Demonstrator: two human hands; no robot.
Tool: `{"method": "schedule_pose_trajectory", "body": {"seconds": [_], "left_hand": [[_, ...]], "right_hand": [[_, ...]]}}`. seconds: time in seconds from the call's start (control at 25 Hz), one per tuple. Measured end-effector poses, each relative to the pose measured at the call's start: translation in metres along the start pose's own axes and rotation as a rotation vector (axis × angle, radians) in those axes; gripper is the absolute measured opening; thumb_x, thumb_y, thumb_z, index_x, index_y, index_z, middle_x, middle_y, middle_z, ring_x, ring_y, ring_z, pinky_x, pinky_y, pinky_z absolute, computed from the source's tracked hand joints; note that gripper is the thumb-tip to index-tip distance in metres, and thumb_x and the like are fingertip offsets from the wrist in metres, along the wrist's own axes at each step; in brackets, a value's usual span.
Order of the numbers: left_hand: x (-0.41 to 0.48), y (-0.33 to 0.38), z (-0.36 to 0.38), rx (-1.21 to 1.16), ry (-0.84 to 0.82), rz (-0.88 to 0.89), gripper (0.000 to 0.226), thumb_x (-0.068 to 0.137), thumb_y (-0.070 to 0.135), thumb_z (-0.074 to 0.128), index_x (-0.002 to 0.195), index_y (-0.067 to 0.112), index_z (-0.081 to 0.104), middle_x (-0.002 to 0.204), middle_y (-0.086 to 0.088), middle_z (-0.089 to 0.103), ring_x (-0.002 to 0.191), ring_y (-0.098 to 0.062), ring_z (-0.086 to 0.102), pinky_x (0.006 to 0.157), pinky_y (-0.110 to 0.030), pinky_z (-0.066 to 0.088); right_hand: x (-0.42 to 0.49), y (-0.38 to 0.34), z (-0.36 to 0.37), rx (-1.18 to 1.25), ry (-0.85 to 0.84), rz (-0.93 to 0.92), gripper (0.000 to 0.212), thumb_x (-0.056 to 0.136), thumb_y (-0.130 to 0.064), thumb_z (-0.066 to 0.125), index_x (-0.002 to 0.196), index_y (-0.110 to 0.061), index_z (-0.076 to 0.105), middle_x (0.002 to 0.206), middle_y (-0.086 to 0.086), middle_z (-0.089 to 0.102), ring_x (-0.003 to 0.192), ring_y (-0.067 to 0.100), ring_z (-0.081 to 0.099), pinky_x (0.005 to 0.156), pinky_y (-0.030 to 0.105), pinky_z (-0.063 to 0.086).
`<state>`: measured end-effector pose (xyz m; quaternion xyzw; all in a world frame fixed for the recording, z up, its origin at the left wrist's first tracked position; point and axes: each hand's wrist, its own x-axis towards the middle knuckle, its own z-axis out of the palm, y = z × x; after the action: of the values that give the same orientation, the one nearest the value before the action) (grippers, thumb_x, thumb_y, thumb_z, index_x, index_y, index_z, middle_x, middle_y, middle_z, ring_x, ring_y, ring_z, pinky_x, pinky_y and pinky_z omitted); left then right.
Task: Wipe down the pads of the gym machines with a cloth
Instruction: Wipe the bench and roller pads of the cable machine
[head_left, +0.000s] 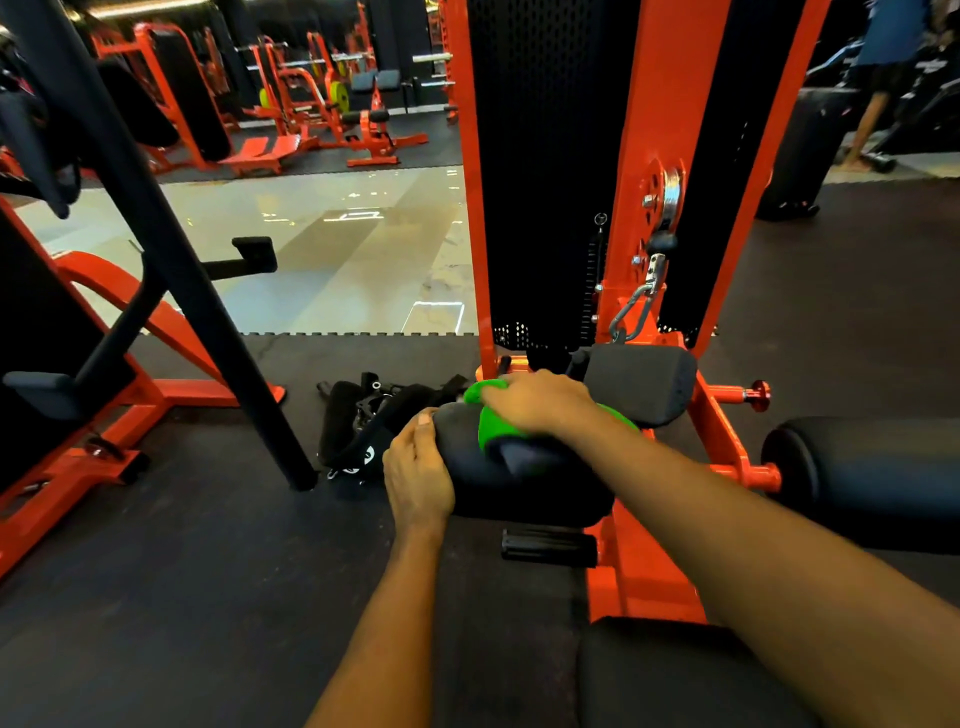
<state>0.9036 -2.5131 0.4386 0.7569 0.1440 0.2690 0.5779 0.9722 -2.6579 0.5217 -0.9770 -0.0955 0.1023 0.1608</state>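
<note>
On the near roller pad (519, 483): the green cloth (493, 426) lies across the top, toward the pad's left end.
Right hand (535, 402): fingers curled down over the cloth, pressing it to the pad.
Left hand (418, 467): fingers and thumb wrapped round the pad's left end, steadying it.
Risk, rotation: the pad probably turns on its axle, so a slack left grip would let the cloth skid off.
Risk, coverage: the underside is hidden and may go unwiped.
Floor: black straps (363, 415) lie just beside the pad and could catch a dropped cloth.
</note>
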Motion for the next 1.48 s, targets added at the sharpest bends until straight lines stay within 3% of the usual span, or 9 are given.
{"method": "schedule_pose_trajectory", "body": {"seconds": [0.12,0.36,0.48,0.72,0.92,1.12,1.28,1.4,1.48], "left_hand": [[-0.002,0.000,-0.001,-0.006,-0.023,0.045,0.050,0.097,0.046,0.032,0.112,0.024,0.075,0.102,0.006,0.072,0.097,-0.009,0.064,0.084,-0.032,0.051],[0.006,0.001,-0.011,-0.014,-0.183,-0.169,0.043,0.087,0.061,0.037,0.104,0.046,0.074,0.116,0.002,0.069,0.113,-0.019,0.061,0.104,-0.044,0.046],[0.013,0.020,-0.010,-0.010,-0.242,-0.336,0.056,0.093,0.066,0.038,0.117,0.029,0.071,0.127,-0.001,0.060,0.121,-0.023,0.053,0.107,-0.041,0.039],[-0.005,0.012,-0.001,0.046,-0.033,-0.096,0.036,0.106,0.035,0.044,0.113,0.016,0.073,0.103,-0.001,0.068,0.101,-0.021,0.060,0.080,-0.030,0.040],[-0.002,0.003,-0.001,0.055,-0.007,-0.015,0.038,0.105,0.035,0.045,0.119,0.014,0.073,0.110,-0.004,0.072,0.102,-0.017,0.063,0.076,-0.015,0.046],[-0.006,0.018,-0.012,0.262,-0.102,-0.195,0.056,0.100,0.055,0.028,0.137,0.026,0.060,0.134,-0.016,0.060,0.124,-0.036,0.052,0.104,-0.047,0.041],[-0.022,0.056,-0.024,0.591,-0.168,-0.227,0.048,0.105,0.046,0.027,0.140,0.024,0.051,0.138,-0.018,0.055,0.129,-0.041,0.047,0.108,-0.059,0.030],[-0.037,0.084,-0.024,0.404,-0.128,0.032,0.040,0.096,0.024,0.050,0.136,0.024,0.051,0.130,-0.008,0.060,0.116,-0.031,0.055,0.102,-0.053,0.043],[-0.045,0.109,-0.024,0.211,-0.322,0.250,0.060,0.084,0.006,0.053,0.139,0.031,0.051,0.127,0.000,0.060,0.095,-0.023,0.060,0.093,-0.048,0.051]], "right_hand": [[0.019,0.007,-0.021,0.217,-0.292,0.057,0.054,0.105,-0.047,0.037,0.143,-0.012,0.051,0.148,0.017,0.049,0.131,0.034,0.049,0.095,0.033,0.037],[-0.065,0.025,0.024,-0.007,0.435,-0.016,0.044,0.094,-0.054,0.036,0.120,-0.030,0.062,0.122,0.004,0.065,0.116,0.032,0.057,0.089,0.046,0.044],[-0.094,0.037,0.061,-0.061,0.661,-0.084,0.051,0.092,-0.052,0.042,0.134,-0.028,0.058,0.139,-0.001,0.056,0.131,0.026,0.046,0.098,0.050,0.044],[-0.078,0.027,0.048,-0.179,0.601,-0.061,0.048,0.093,-0.052,0.036,0.131,-0.032,0.056,0.132,-0.004,0.060,0.126,0.024,0.049,0.093,0.048,0.041],[-0.018,-0.010,-0.006,-0.052,0.144,-0.009,0.046,0.098,-0.049,0.037,0.129,-0.028,0.062,0.136,0.011,0.061,0.123,0.037,0.056,0.097,0.042,0.042],[-0.069,0.002,0.024,-0.060,0.521,-0.155,0.031,0.091,-0.037,0.048,0.114,-0.022,0.062,0.109,0.006,0.069,0.104,0.033,0.061,0.080,0.042,0.046],[-0.112,0.038,0.034,0.409,0.600,-0.201,0.028,0.087,-0.031,0.056,0.112,-0.025,0.067,0.103,0.005,0.070,0.099,0.028,0.062,0.083,0.041,0.048],[-0.135,0.053,0.010,0.969,0.473,-0.115,0.012,0.087,-0.025,0.064,0.093,-0.033,0.068,0.092,-0.001,0.066,0.094,0.025,0.062,0.088,0.040,0.047],[-0.152,0.057,-0.006,1.067,0.498,-0.146,0.014,0.077,-0.038,0.067,0.090,-0.041,0.070,0.097,0.004,0.060,0.102,0.032,0.059,0.095,0.044,0.045]]}}
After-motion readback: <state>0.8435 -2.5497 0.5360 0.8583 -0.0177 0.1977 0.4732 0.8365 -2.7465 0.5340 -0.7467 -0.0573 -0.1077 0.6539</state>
